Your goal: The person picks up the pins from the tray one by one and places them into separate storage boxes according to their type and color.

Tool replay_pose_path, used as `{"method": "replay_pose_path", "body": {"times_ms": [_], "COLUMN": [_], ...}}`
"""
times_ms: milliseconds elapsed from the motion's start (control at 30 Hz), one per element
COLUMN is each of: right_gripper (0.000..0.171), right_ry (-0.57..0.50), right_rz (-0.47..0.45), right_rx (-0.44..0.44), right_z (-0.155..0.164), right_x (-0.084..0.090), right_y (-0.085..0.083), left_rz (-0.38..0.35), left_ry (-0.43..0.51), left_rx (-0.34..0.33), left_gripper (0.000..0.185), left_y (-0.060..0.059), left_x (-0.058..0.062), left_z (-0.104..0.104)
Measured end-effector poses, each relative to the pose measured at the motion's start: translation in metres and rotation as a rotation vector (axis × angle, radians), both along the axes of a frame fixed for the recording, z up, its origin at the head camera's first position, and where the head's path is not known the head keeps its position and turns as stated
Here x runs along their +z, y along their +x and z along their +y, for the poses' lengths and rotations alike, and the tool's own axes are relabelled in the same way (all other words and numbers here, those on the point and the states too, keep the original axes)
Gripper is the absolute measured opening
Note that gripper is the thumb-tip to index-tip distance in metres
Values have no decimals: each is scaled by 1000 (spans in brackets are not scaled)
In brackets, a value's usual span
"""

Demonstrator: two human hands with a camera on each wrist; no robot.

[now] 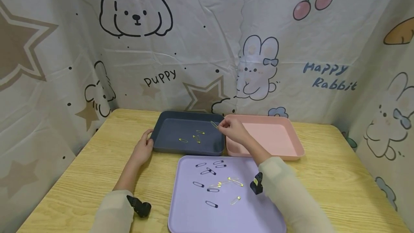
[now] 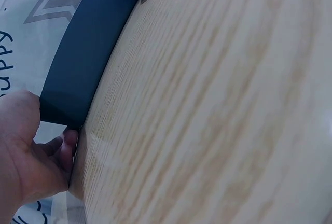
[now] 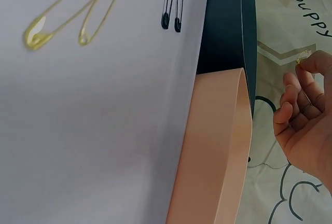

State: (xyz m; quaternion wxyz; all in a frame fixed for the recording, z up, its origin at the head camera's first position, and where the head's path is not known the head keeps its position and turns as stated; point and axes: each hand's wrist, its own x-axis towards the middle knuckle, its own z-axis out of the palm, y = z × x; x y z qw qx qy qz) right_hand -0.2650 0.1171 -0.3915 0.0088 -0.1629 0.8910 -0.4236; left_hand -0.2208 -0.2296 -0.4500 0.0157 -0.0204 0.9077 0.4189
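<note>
**Gold pin held over the dark tray**

The left hand [image 1: 142, 150] grips the left end wall of the dark blue tray [image 1: 168, 132], thumb over the rim (the wrist view shows only the fingers curled at its corner). Three gold safety pins [image 1: 195, 137] lie on the tray floor. Above its right rim, the right hand [image 1: 233, 129] pinches a thin gold safety pin [image 1: 214, 124] between thumb and fingertips, with little more than its tip showing in the wrist view. Right of it sits the pink tray [image 1: 291, 146]. Nearer me, the lilac tray [image 1: 184, 211] carries scattered black and gold pins, too small to count surely; its near edge is cut off.
</note>
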Motion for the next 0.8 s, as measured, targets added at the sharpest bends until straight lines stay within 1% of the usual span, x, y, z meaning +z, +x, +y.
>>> {"method": "replay_pose_path", "body": {"times_ms": [167, 267, 567, 800], "right_gripper": [15, 16, 15, 17], "right_ry": [2, 0, 9, 25], "right_rz": [-3, -2, -15, -22], "right_rx": [-32, -31, -33, -47], "right_z": [-7, -11, -21, -20], "right_x": [-2, -3, -7, -12], "right_y": [-3, -3, -3, -4], "left_rz": [-18, -18, -11, -4], "left_ry": [-7, -5, 4, -1], "left_rx": [10, 19, 14, 11], "left_gripper": [49, 48, 49, 49], "left_y": [0, 0, 1, 1], "left_x": [0, 0, 1, 1], "left_z": [1, 1, 0, 1]}}
